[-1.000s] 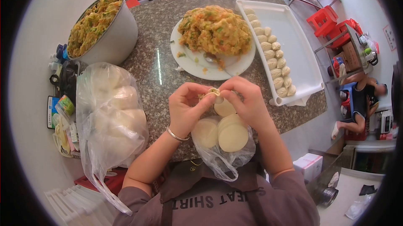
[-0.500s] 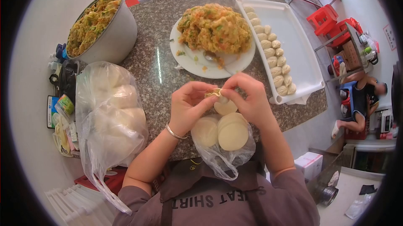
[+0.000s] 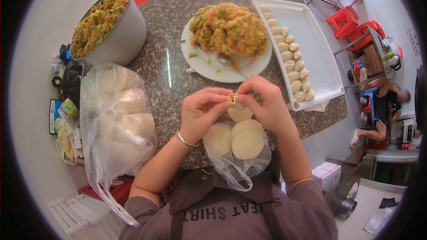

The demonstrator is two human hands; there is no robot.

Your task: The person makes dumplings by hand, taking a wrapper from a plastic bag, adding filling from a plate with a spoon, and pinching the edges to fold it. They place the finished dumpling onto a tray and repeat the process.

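Note:
A small filled dumpling [image 3: 232, 99] is pinched between my left hand [image 3: 203, 108] and my right hand [image 3: 263, 103], both with fingers closed on its edge. Under my hands lie round dough wrappers [image 3: 247, 143] in overlapping stacks on a clear plastic bag [image 3: 231, 172]. Beyond my hands, a white plate [image 3: 212, 71] holds a large mound of orange and green filling [image 3: 229, 30], with a spoon partly buried in it. To the right, a white tray [image 3: 318, 55] bears rows of pleated dumplings [image 3: 293, 66] along its left side.
At the left edge of the speckled table [image 3: 162, 30] stand a large metal pot [image 3: 120, 35] of filling and a plastic bag [image 3: 119, 120] of pale dough. Red stools [image 3: 342, 21] are at the back right. Another person [image 3: 383, 106] sits at the far right.
My fingers have shifted slightly along the dumpling's edge, and its opening looks narrower. The view has shifted slightly.

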